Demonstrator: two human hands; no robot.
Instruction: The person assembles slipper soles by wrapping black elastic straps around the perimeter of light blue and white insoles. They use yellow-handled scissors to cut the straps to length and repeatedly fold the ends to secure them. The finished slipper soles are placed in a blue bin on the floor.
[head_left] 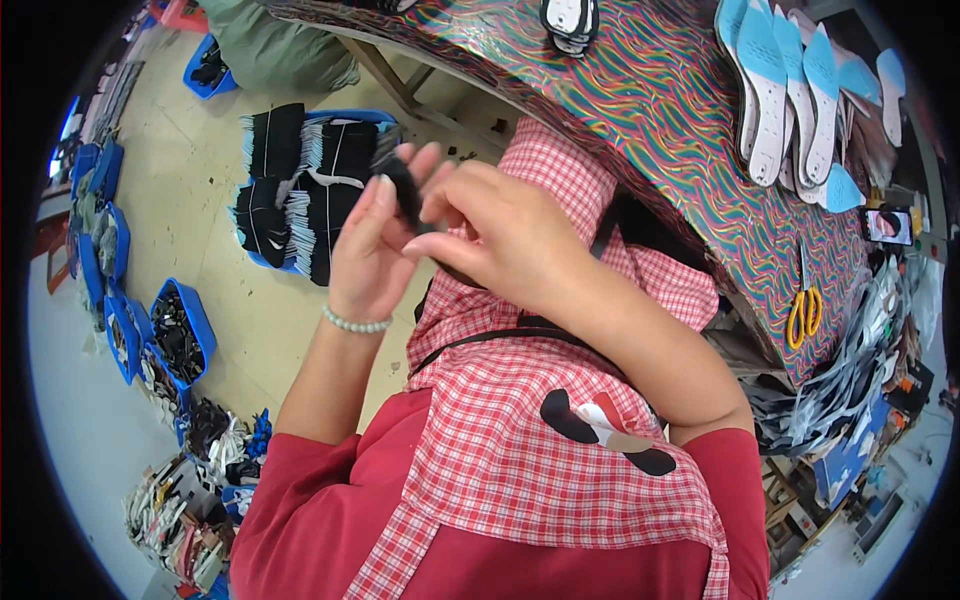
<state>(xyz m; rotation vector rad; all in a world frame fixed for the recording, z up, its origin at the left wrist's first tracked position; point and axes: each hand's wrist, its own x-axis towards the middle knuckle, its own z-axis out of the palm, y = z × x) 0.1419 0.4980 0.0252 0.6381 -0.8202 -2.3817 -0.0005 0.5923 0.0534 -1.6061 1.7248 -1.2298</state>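
Observation:
My left hand (pixel 372 240), with a bead bracelet at the wrist, holds a black, bent piece (pixel 402 190) between thumb and fingers. It looks like soft material, partly blurred; its exact kind I cannot make out. Across from it, my right hand (pixel 490 225) has thumb and forefinger curled close together at the lower end of the black piece. Whether something is pinched there is hidden. Beyond my left hand, a blue basket (pixel 375 115) on the floor holds black stacks (pixel 333 205) with pale blue edges, with whitish strips across them.
A table (pixel 640 95) with a wavy multicoloured cover carries blue-and-white insoles (pixel 765 90), yellow-handled scissors (pixel 805 310) and a phone (pixel 888 226). Blue bins (pixel 180 330) of dark pieces line the left floor. A green sack (pixel 270 45) stands beyond the basket. Plastic strips (pixel 840 390) hang at right.

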